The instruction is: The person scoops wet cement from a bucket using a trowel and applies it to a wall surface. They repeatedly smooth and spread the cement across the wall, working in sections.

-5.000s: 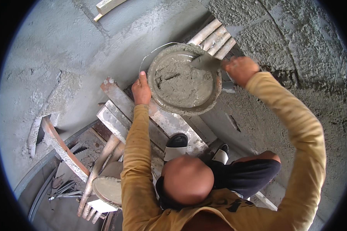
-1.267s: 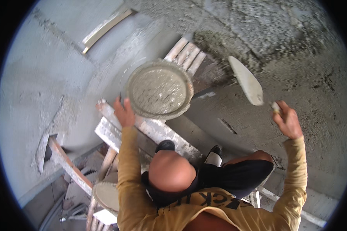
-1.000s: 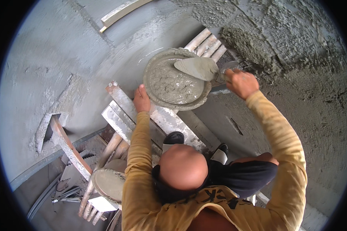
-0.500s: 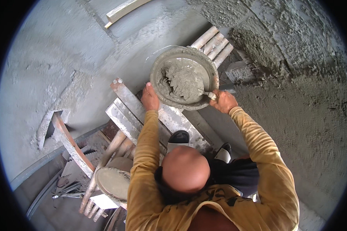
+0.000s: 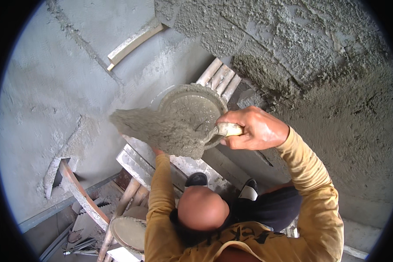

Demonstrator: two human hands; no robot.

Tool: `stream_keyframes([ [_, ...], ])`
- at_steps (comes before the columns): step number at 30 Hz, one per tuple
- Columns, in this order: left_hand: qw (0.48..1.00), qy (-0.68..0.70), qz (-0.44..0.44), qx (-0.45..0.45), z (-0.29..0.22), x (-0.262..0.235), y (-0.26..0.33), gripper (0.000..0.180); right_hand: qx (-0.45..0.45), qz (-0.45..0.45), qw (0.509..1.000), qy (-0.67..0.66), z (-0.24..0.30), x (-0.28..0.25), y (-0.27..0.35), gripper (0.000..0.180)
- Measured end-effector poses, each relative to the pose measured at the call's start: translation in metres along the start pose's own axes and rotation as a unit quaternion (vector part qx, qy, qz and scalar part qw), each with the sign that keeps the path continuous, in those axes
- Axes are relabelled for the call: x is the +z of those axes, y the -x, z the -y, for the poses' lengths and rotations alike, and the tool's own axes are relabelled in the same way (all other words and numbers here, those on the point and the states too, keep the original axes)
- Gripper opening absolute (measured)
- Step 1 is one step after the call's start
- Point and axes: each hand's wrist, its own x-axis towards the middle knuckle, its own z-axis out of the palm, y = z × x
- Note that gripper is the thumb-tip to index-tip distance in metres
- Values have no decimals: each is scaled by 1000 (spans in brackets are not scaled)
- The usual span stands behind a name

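My right hand [image 5: 260, 129] is closed round the pale handle of a trowel [image 5: 230, 129]. A big heap of wet grey mortar [image 5: 155, 131] covers the trowel's blade, raised above the bucket and reaching out to its left. Below it stands the round bucket [image 5: 196, 89], its rim crusted with mortar and more wet mortar inside. Of my left hand [image 5: 158, 151] only a small part shows at the bucket's lower left; the mortar load hides its fingers, so I cannot tell whether it grips the rim.
Mortar-spattered planks [image 5: 137, 158] lie under my feet, and round poles [image 5: 220, 77] stick out behind the bucket. A second mortar container [image 5: 129, 231] is at the lower left. Rough wet plaster covers the right wall [image 5: 332, 113]; a smoother wall [image 5: 70, 65] rises on the left.
My right hand has lifted the trowel out of the bucket with a large load of mortar on it. The bucket and planks now appear lower in view.
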Motion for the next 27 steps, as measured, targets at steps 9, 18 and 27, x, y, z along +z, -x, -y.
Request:
stream_keyframes([
  [9,859,-490,47,141,-82,153,107,53,317,-325,888,-69,-45,-82,123,43],
  [18,885,-449,72,105,-72,164,116,54,301,-83,905,288,-82,-27,129,28],
  [27,890,-443,61,82,-83,173,118,57,300,81,804,507,-173,47,9,28],
])
